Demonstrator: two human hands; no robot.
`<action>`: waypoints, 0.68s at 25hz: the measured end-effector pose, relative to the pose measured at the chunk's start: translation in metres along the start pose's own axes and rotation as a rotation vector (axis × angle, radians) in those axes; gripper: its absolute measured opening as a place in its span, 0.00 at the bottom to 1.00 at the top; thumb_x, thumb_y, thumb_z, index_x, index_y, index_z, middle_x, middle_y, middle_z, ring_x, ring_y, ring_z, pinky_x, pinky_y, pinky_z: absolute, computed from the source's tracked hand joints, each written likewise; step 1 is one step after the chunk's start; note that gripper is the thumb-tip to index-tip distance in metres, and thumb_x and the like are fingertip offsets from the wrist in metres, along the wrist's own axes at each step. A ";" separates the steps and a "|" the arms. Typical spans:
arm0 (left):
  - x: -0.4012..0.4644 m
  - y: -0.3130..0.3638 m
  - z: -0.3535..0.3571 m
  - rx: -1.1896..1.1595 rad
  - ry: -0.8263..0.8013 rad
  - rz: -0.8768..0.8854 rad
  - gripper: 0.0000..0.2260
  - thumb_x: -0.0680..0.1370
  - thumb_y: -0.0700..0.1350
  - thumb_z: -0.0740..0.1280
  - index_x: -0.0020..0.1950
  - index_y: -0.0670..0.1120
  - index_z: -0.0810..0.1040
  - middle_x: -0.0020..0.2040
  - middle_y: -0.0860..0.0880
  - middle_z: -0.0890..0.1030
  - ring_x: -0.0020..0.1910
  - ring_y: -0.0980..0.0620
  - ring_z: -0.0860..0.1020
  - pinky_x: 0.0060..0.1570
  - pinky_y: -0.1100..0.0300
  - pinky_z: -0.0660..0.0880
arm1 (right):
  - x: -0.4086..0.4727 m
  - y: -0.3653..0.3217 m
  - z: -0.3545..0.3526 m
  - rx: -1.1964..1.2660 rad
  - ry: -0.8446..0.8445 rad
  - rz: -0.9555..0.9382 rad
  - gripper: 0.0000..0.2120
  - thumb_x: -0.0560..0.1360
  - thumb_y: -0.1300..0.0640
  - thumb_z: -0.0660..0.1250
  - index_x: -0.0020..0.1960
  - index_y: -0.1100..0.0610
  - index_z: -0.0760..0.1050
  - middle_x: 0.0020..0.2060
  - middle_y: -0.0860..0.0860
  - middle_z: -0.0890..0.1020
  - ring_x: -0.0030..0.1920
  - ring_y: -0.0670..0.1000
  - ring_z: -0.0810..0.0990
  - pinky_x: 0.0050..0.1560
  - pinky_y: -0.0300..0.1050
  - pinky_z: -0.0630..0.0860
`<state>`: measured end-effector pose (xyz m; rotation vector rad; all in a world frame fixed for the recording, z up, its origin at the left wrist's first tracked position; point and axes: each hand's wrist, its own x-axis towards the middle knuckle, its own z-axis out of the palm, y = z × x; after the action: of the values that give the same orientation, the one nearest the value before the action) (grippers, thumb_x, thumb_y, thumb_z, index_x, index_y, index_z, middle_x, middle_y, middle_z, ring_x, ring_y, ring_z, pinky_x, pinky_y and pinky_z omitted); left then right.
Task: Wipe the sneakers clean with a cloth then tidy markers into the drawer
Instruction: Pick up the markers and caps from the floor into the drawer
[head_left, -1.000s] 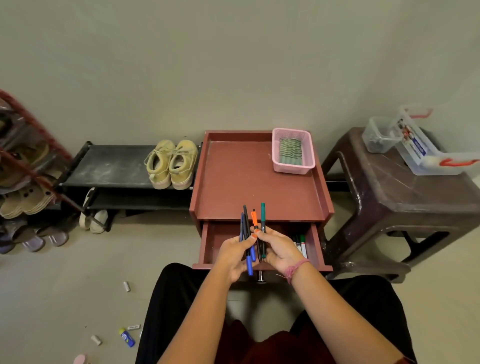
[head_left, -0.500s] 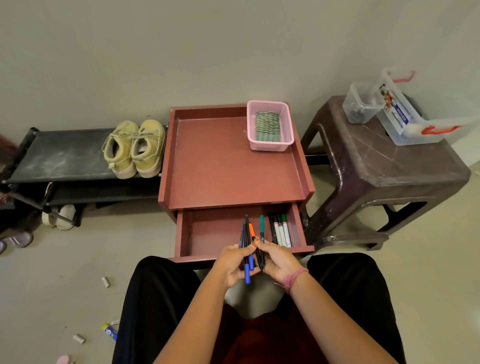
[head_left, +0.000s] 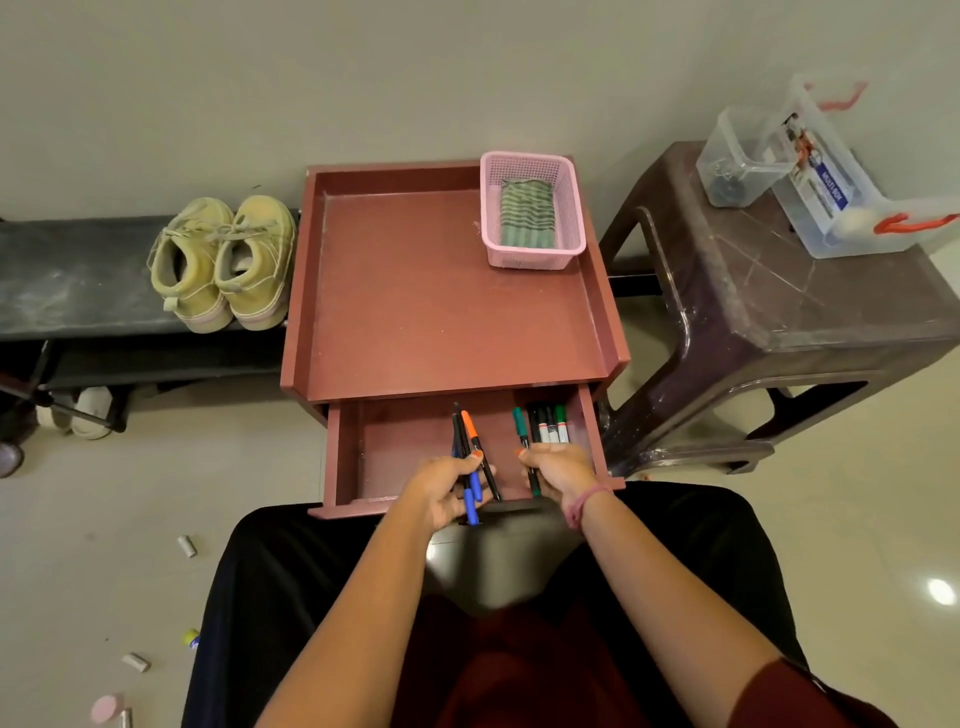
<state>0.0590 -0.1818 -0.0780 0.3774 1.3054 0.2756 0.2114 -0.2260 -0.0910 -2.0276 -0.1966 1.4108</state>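
A reddish-brown drawer (head_left: 405, 447) stands pulled out under the tray-top table (head_left: 441, 291). My left hand (head_left: 441, 486) grips a bundle of markers (head_left: 470, 457) with orange, black and blue caps over the drawer's front. My right hand (head_left: 558, 470) holds a green-capped marker (head_left: 521, 431) beside several markers (head_left: 549, 423) lying in the drawer's right corner. A pair of yellow sneakers (head_left: 226, 262) sits on the black bench (head_left: 67, 280) at left. A folded green cloth (head_left: 525, 210) lies in the pink basket (head_left: 535, 257).
A dark plastic stool (head_left: 779, 306) at right carries clear plastic boxes (head_left: 826, 171). Small caps and a glue stick (head_left: 191, 638) litter the floor at lower left. Sandals (head_left: 78, 410) sit under the bench. My knees are close under the drawer front.
My hands have parted: the right hand took the green marker out of the bundle and moved it right, toward the markers in the drawer. The view has tilted further down.
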 end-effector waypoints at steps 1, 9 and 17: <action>0.008 0.004 -0.002 0.008 0.017 -0.003 0.01 0.79 0.36 0.65 0.49 0.39 0.76 0.36 0.44 0.81 0.39 0.49 0.80 0.33 0.54 0.81 | 0.014 -0.005 -0.004 -0.196 0.070 -0.048 0.08 0.71 0.59 0.71 0.48 0.61 0.80 0.37 0.52 0.80 0.40 0.53 0.79 0.42 0.44 0.76; 0.055 0.012 -0.008 -0.054 0.067 -0.032 0.02 0.80 0.35 0.64 0.47 0.39 0.76 0.38 0.43 0.81 0.40 0.49 0.79 0.38 0.52 0.80 | 0.092 -0.023 0.015 -0.746 0.163 -0.149 0.12 0.70 0.53 0.73 0.48 0.62 0.80 0.46 0.57 0.83 0.51 0.57 0.82 0.48 0.45 0.77; 0.080 0.010 -0.016 -0.121 0.091 -0.047 0.02 0.79 0.35 0.65 0.47 0.38 0.75 0.40 0.42 0.80 0.35 0.50 0.80 0.26 0.58 0.79 | 0.120 0.001 0.028 -1.018 0.143 -0.200 0.14 0.73 0.55 0.70 0.52 0.65 0.78 0.51 0.60 0.82 0.53 0.58 0.80 0.49 0.45 0.76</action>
<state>0.0635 -0.1385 -0.1478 0.2334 1.3776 0.3334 0.2352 -0.1587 -0.1915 -2.7612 -1.2174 1.1136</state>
